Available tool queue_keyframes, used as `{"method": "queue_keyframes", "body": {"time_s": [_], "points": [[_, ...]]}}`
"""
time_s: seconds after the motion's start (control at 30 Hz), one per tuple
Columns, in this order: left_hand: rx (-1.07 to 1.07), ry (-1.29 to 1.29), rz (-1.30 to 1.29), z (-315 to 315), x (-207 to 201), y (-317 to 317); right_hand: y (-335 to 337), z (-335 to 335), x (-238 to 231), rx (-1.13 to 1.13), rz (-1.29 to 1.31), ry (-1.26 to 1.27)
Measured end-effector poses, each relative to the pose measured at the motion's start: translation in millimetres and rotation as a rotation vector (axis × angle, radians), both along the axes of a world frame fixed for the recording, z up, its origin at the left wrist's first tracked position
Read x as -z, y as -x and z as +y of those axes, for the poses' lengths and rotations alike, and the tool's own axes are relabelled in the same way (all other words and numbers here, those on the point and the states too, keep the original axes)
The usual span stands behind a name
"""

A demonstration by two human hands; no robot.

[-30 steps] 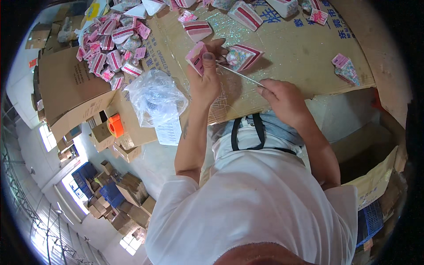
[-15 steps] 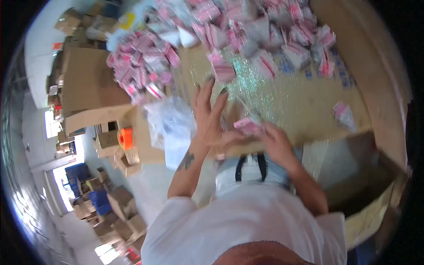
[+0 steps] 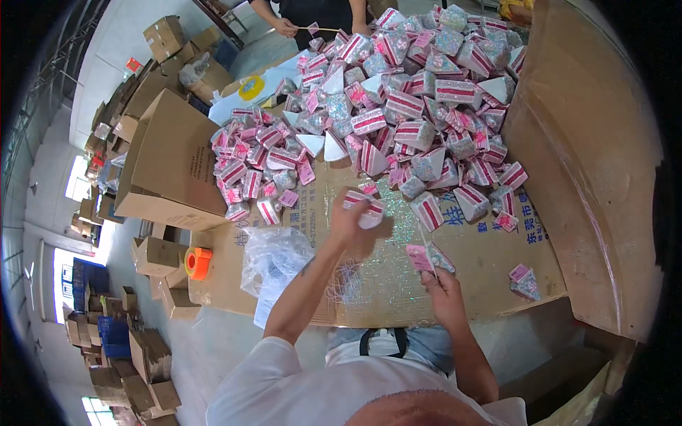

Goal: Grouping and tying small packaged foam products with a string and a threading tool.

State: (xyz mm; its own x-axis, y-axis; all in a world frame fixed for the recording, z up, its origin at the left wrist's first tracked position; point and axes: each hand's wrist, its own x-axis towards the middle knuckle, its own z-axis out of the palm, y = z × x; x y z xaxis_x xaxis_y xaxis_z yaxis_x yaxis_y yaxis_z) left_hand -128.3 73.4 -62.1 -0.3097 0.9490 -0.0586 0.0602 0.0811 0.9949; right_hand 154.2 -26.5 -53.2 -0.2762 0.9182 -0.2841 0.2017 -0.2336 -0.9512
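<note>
My left hand [image 3: 349,216] reaches forward and grips a pink-and-white striped wedge-shaped piece [image 3: 369,210] at the near edge of a big heap of such wedges [image 3: 398,106]. Nearer my body, my right hand [image 3: 442,282] holds a thin stick [image 3: 423,240] and a pink glittery wedge [image 3: 429,257] against it. Both hands hover over a flattened cardboard sheet [image 3: 483,263] dusted with glitter. A lone wedge [image 3: 524,281] lies on the cardboard to the right.
A clear plastic bag [image 3: 273,259] and an orange tape roll [image 3: 198,263] lie at the left. An open carton [image 3: 170,163] stands left of the heap, a tall cardboard wall [image 3: 590,163] at the right. Another person's hands [image 3: 288,28] work at the far side. Boxes litter the floor.
The view has tilted up to show the whole heap. My left hand has reached forward to a wedge at the heap's edge, and my hands have separated.
</note>
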Motion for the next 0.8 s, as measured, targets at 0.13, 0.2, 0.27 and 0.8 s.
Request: {"method": "queue_keyframes", "body": {"time_s": [0.13,0.2,0.27,0.8], "points": [[0.046,0.058,-0.648,-30.3,-5.0,16.7,6.7,16.2,-2.3,-0.044,-0.061,-0.047],[0.068,0.061,-0.711,-36.6,-33.1,4.8,9.1,20.9,10.2,-0.025,0.054,-0.031],[0.231,0.006,-0.667,-45.4,-49.5,7.3,8.8,25.4,-25.3,-0.141,-0.039,-0.115],[0.485,-0.056,-0.167,-89.1,-85.3,-3.5,9.3,-0.8,-29.4,-0.276,-0.180,-0.091]]}}
